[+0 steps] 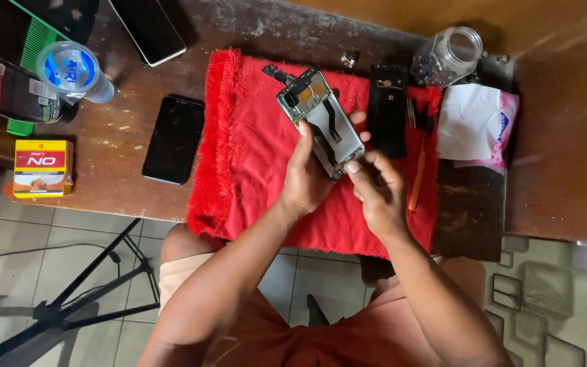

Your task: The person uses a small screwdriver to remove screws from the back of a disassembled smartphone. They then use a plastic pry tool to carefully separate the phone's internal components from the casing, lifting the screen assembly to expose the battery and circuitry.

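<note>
Left hand: our left hand (305,178) was wrapped around the opened phone (321,122) from below, thumb up along its left edge, palm under its lower half.
Right hand: our right hand (377,189) had its fingertips (353,166) pinched at the phone's lower right corner; whether anything small sat between them we could not tell.
Opened phone: it lay tilted, top end pointing up and to the left, back off and inner parts showing, held above the red cloth (253,149) near the cloth's middle.
Beside the hands: a black back cover (386,119) lay on the cloth just right of the phone, close to our right fingers; thin tools and an orange-handled tool (416,173) lay just beyond it at the cloth's right edge.
Left of the cloth: a black phone (173,139) lay flat on the table (558,136), apart from the cloth's fringe.
Far edge: another dark phone (148,28), a bottle (73,71) and a clear jar (448,56) stood towards the table's back.
Right side: a white and pink packet (477,126) lay just past the tools.
Near edge: the cloth hung over the table's front edge above our lap.
Open room: bare cloth lay left of and below our hands; bare table lay far right.
</note>
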